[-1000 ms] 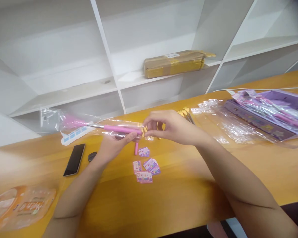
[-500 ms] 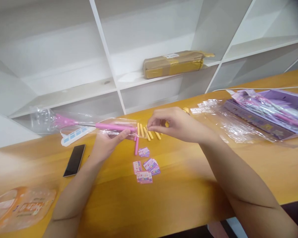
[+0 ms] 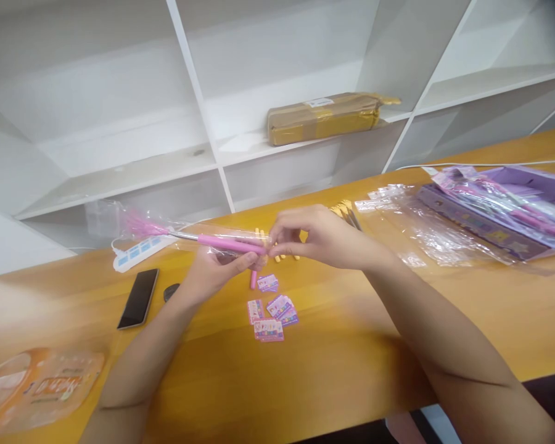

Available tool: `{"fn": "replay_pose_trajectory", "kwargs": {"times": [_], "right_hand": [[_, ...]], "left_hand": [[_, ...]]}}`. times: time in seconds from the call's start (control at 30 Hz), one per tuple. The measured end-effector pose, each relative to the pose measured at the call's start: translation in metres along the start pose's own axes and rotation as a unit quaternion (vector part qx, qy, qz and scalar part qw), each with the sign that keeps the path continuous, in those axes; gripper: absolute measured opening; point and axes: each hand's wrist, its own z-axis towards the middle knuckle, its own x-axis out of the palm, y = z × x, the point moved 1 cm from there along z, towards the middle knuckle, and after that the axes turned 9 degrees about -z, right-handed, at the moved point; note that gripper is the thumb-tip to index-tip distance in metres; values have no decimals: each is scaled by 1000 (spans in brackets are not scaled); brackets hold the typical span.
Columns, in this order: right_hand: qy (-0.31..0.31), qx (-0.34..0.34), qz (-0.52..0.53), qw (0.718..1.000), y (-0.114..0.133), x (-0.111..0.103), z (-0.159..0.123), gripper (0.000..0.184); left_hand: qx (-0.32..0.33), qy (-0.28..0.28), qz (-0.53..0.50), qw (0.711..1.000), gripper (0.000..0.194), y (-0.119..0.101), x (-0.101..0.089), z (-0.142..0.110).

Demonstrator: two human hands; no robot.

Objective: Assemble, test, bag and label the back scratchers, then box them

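Writing first, since there's not much you can make out: the orange-and-clear plastic bag at lower left has big lettering on a panel, too blurry to read. Same with the small pink and purple printed cards mid-table and the coloured letter blocks along the purple cardboard box at right. The brown taped parcel on the shelf has a white label, way too small.

The pink-handled wand with a metal shaft and feathery pink end is up above the table in a clear plastic sleeve. Left hand is wrapped round the handle, thumb on top; right hand is pinched narrow on the sleeve's right end, partly blocking some short yellow sticks. Behind the sleeve there's a white power strip; a black phone lies near the left forearm.
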Motion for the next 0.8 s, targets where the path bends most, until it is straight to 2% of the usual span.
{"fn": "replay_pose_trajectory", "kwargs": {"times": [0.3, 0.5, 0.67, 0.8], "right_hand": [[7, 9, -11, 1000, 3, 3, 2, 32], [18, 12, -30, 999, 3, 4, 2, 30], [26, 11, -49, 998, 3, 6, 3, 30], [37, 14, -18, 999, 1, 5, 2, 32]], "left_hand": [[-26, 26, -11, 999, 32, 5, -2, -1], [-32, 69, -66, 995, 37, 9, -6, 1], [-48, 47, 11, 998, 32, 6, -1, 0], [-55, 53, 24, 997, 33, 3, 0, 0]]}}
